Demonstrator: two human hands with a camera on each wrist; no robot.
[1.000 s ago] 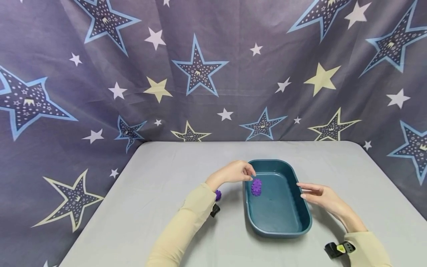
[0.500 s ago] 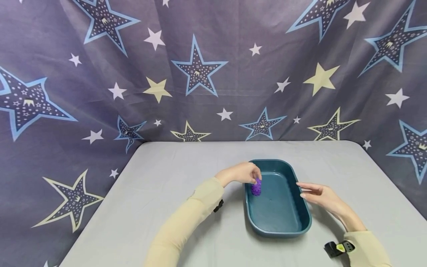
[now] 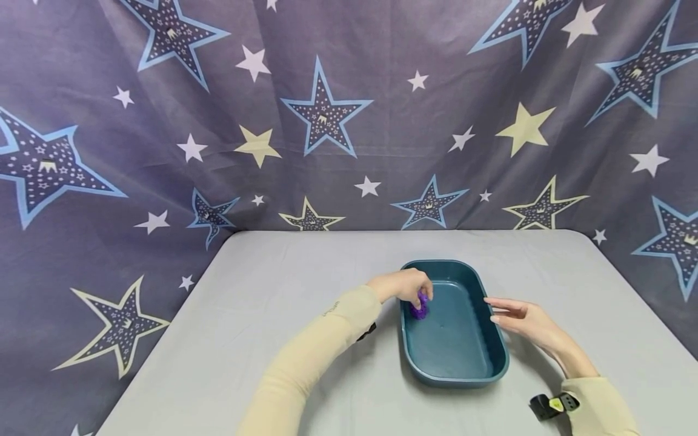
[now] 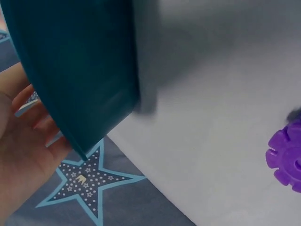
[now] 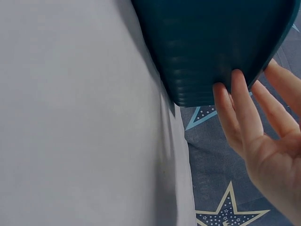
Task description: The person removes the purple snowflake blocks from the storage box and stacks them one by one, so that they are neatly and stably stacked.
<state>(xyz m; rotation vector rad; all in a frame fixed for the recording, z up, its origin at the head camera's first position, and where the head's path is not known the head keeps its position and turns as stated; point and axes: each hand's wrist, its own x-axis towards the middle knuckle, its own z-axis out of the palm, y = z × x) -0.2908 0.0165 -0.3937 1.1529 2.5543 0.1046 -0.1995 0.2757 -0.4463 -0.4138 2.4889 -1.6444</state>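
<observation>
It was judged that the small purple plastic piece with a bumpy edge (image 3: pixel 418 313), located at nine o'clock inside the dark teal, rounded-rectangular plastic tray (image 3: pixel 455 383), could be dropped if only its edge were pinched, or knocked by the tray wall if lifted too little. The tray could be shifted if pushed too hard at three o'clock by the right hand (image 3: pixel 523 321).

The left hand (image 3: pixel 406 284) was bent downward over the rim at ten o'clock, the piece apparently pinched between thumb and fingers; its fingertips were hidden in the left wrist view. The right fingers were extended, nothing grasped, their tips laid against the tray's outer wall.
</observation>
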